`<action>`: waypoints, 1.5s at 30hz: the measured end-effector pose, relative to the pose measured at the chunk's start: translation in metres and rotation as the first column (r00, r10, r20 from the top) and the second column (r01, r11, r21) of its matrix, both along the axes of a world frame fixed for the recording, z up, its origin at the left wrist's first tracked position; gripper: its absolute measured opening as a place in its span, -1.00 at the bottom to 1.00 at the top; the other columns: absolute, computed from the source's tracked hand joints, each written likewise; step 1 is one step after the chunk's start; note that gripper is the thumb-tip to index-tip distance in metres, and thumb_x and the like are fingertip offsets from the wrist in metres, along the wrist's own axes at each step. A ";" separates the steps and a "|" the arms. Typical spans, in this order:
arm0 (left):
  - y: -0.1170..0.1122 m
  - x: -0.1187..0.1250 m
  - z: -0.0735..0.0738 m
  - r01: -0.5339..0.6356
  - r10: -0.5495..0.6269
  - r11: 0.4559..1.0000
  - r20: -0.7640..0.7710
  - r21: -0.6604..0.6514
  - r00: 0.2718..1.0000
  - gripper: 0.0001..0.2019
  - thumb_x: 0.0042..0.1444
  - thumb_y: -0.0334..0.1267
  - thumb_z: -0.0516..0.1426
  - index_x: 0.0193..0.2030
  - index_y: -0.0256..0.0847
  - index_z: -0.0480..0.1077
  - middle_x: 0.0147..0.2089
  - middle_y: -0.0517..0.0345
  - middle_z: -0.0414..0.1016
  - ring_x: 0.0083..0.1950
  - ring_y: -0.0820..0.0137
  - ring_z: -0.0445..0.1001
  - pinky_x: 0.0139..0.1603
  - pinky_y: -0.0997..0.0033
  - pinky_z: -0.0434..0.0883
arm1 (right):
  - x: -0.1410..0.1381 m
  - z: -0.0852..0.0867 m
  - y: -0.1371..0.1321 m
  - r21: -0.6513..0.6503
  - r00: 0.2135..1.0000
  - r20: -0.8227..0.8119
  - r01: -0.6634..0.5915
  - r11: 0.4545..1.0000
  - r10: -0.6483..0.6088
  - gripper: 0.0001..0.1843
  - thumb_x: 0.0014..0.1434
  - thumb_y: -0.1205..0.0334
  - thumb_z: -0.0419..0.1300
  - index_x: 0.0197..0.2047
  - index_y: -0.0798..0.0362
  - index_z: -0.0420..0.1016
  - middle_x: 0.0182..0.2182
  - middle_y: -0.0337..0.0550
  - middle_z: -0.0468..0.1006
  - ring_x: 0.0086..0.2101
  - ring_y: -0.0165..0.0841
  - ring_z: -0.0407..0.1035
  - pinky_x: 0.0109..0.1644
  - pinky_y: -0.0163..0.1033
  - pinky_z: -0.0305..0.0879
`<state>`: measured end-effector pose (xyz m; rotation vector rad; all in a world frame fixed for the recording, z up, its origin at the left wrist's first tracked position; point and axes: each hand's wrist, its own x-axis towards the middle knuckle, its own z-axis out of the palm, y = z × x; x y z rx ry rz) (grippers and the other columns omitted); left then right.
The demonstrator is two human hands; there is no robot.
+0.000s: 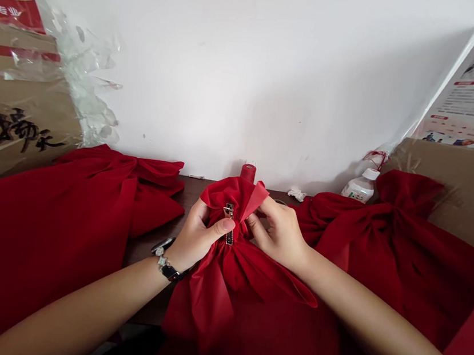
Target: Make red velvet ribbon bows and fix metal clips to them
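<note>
Left grip point(199, 235) and right grip point(282, 232) pinch red bow point(230, 188); roll point(248, 172) and bottle point(359, 187) sit beyond.

- middle bow point(229, 189): deep red, lighter red on one upright flap point(255, 201);
- clip point(229, 237): silvery;
- spool point(248, 173): plain red;
- left cloth point(57, 230): plain dark red;
- right bow point(410, 245): dark red;
- tabletop point(155, 242): dark brown;
- wall point(215, 71): white with small dark specks;
- cardboard point(22, 96): brown, with red stripe and black handwriting;
- bottle point(359, 187): white cap, green and red label marks
</note>
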<state>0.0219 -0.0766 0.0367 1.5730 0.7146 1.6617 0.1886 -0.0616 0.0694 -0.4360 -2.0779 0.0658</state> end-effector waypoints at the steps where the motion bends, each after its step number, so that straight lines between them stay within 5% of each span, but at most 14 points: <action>1: 0.000 0.000 0.000 0.013 -0.013 1.000 0.000 -0.003 1.000 -0.49 -0.05 0.05 0.29 0.01 -0.15 0.42 -0.06 0.06 0.55 -0.02 0.25 0.49 0.02 0.33 0.40 | 0.000 -0.001 0.001 -0.006 1.000 -0.004 -0.005 1.000 0.005 -0.91 0.22 0.41 0.02 -0.30 0.07 0.29 -0.52 -0.26 0.38 -0.55 -0.49 0.23 -0.44 -0.42 0.19; 21: 0.001 -0.001 0.002 0.051 -0.049 0.998 0.060 -0.028 0.997 -0.53 -0.08 0.03 0.31 -0.07 -0.16 0.45 -0.08 0.07 0.56 -0.05 0.25 0.51 -0.01 0.34 0.41 | 0.008 0.010 0.003 0.048 0.998 -0.018 -0.052 0.998 0.053 -0.81 0.21 0.41 0.06 -0.44 0.10 0.36 -0.62 -0.30 0.29 -0.59 -0.53 0.11 -0.50 -0.41 0.10; 36: 0.002 -0.002 0.003 0.117 -0.111 0.988 0.061 -0.098 0.992 -0.50 -0.12 0.09 0.31 -0.11 -0.21 0.46 -0.18 0.04 0.58 -0.12 0.21 0.52 -0.07 0.30 0.42 | 0.008 0.007 0.008 -0.128 0.988 -0.084 -0.142 0.982 0.132 -0.78 0.24 0.32 0.07 -0.46 0.11 0.34 -0.58 -0.25 0.36 -0.57 -0.52 0.18 -0.48 -0.40 0.16; 45: 0.002 -0.001 0.006 0.130 -0.127 0.985 0.035 -0.115 0.991 -0.51 -0.12 0.09 0.31 -0.14 -0.23 0.48 -0.26 0.05 0.58 -0.21 0.22 0.54 -0.16 0.31 0.43 | 0.009 0.008 0.008 -0.114 0.986 -0.091 -0.147 0.983 0.137 -0.79 0.23 0.37 0.09 -0.46 0.11 0.33 -0.60 -0.28 0.32 -0.58 -0.52 0.15 -0.49 -0.41 0.12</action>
